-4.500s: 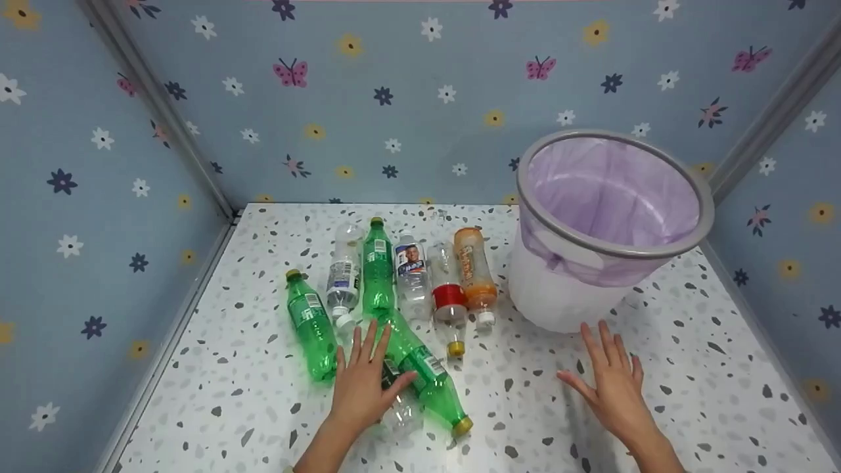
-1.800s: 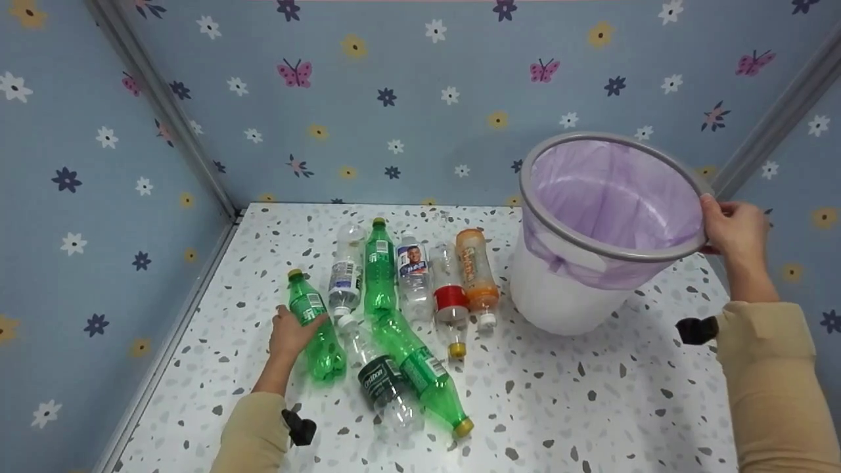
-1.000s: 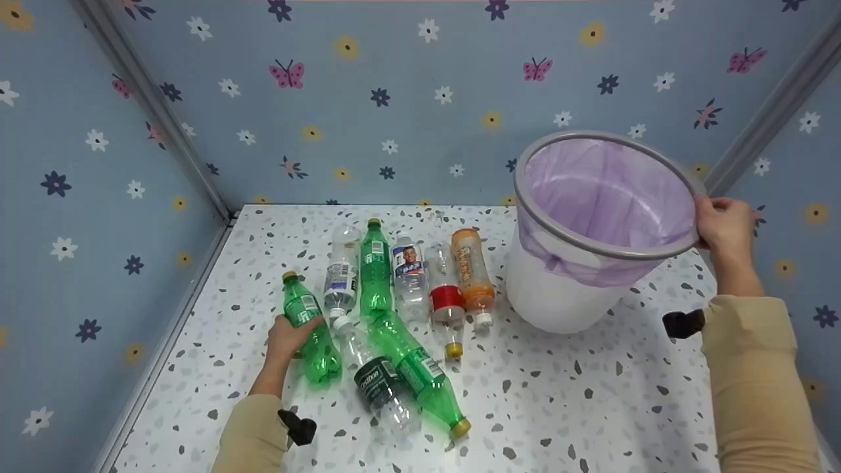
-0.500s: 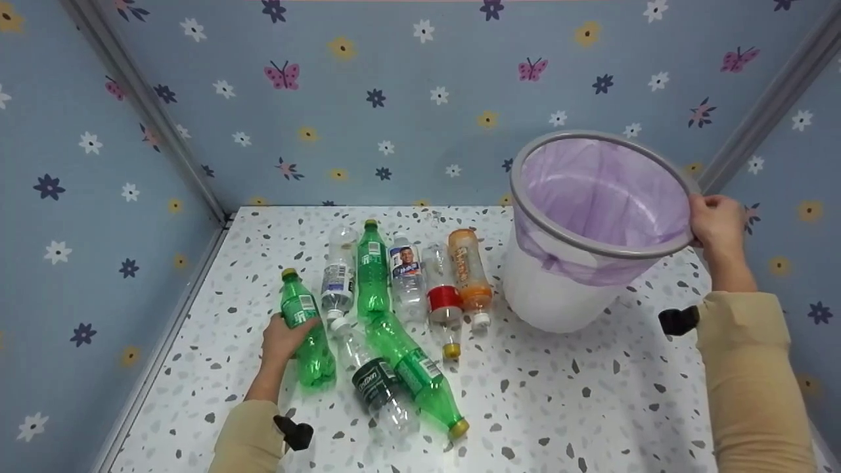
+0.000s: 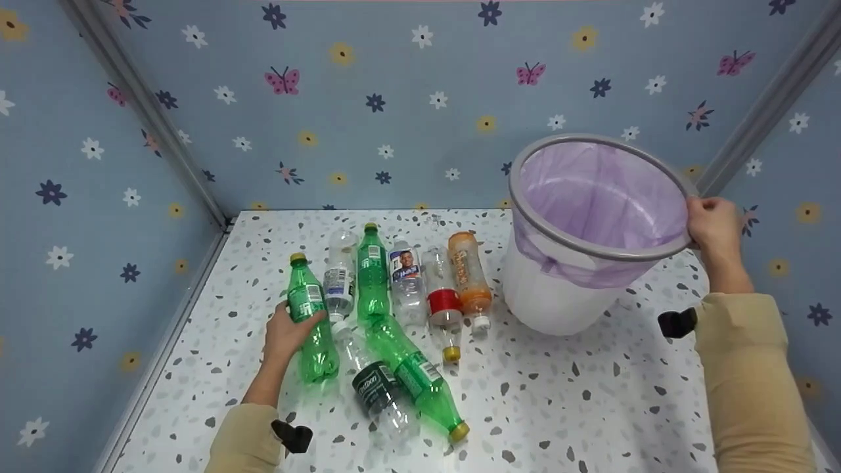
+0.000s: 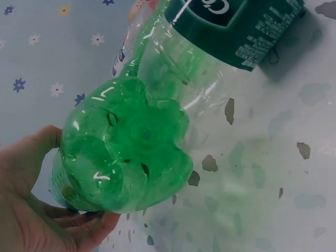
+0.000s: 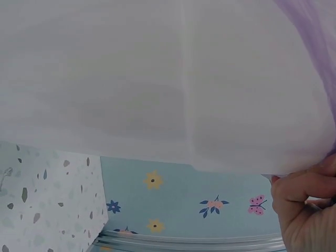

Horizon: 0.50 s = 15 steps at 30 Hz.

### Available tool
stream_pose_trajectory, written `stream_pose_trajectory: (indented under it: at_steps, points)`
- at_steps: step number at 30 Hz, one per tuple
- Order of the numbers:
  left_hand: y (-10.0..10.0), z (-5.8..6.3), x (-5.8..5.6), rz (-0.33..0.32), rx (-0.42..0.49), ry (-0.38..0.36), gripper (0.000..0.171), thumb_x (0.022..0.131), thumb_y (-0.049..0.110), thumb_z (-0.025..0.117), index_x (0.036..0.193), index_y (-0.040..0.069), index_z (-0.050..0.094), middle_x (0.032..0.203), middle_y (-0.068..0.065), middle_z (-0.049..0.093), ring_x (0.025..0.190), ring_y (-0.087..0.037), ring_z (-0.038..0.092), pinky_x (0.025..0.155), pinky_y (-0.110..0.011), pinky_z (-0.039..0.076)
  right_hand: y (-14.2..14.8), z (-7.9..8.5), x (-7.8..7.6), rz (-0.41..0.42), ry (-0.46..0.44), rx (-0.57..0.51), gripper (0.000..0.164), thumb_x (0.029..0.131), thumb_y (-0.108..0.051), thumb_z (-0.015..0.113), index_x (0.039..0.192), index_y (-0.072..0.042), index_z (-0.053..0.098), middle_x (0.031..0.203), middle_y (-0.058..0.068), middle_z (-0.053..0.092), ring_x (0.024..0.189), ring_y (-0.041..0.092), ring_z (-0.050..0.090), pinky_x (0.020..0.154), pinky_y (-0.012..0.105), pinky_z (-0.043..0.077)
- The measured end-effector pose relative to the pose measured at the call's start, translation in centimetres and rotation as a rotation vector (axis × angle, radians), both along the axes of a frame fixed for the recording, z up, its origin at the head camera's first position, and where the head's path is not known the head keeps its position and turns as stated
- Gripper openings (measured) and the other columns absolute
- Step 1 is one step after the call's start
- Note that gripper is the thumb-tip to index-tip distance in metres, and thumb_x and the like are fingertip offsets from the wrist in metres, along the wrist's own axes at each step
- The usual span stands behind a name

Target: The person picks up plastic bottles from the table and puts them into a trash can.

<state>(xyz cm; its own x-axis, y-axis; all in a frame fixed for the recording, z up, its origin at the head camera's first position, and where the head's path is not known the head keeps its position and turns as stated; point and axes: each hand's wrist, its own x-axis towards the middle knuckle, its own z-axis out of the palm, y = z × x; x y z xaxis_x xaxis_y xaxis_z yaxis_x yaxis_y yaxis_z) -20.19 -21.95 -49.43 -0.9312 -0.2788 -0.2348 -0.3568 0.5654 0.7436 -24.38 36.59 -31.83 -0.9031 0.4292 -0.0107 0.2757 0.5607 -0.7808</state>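
My left hand [image 5: 284, 334] grips a green plastic bottle [image 5: 307, 295] with a yellow-green cap, thumb on one side and fingers on the other. In the left wrist view the lobed base of this green bottle [image 6: 131, 147] faces the camera, tilted over the table. My right hand [image 5: 717, 226] holds the grey rim [image 5: 578, 246] of a white trash bin [image 5: 552, 295], lined with a purple bag [image 5: 604, 190]. The right wrist view shows the bin's pale wall [image 7: 105, 84], with the fingers of that hand [image 7: 304, 202] curled at its edge.
Several empty bottles lie on the speckled table [image 5: 552, 407]: a green one [image 5: 373, 276], another green one [image 5: 420, 378] slanting forward, a dark-labelled clear one [image 5: 374, 391], a red-labelled one [image 5: 445, 301] and an orange one [image 5: 470, 263]. Flowered panels [image 5: 407, 79] enclose the back and sides.
From open over the table, my left hand went to the left green bottle, took hold and has now raised it slightly. My right hand moved to the bin's rim and stays there.
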Motion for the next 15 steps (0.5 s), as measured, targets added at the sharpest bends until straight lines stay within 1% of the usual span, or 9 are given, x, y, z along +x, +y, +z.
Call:
stream_pose_trajectory:
  at_steps: [3,9,15]
  points:
    - [0.4,0.6,-0.2,-0.016,-0.006,0.029,0.086,0.080,0.038,0.059,0.136,-0.010,0.014,0.130,-0.032,0.032,0.115,-0.042,0.038,0.092,-0.051,0.033,-0.1,-0.1,0.1,-0.003,0.022,0.004,0.055,0.091,-0.031,0.030,0.123,0.013,0.038,0.092,0.012,0.044,0.052,-0.002,0.044,0.047,0.013,0.043]
    - [1.6,2.3,-0.5,-0.069,-0.001,0.098,0.087,0.080,0.035,0.061,0.135,-0.012,0.014,0.128,-0.034,0.033,0.112,-0.042,0.040,0.089,-0.048,0.037,0.0,-0.1,0.0,-0.008,-0.006,-0.009,0.057,0.091,-0.032,0.029,0.126,0.012,0.035,0.095,0.013,0.044,0.053,-0.002,0.044,0.049,0.013,0.043]
    - [3.1,4.2,-0.8,-0.120,-0.005,0.151,0.087,0.079,0.037,0.063,0.136,-0.009,0.016,0.126,-0.030,0.038,0.109,-0.039,0.044,0.086,-0.047,0.040,0.1,-0.1,-0.1,0.001,-0.019,0.011,0.058,0.092,-0.034,0.027,0.127,0.012,0.034,0.096,0.014,0.044,0.053,-0.003,0.044,0.050,0.013,0.043]
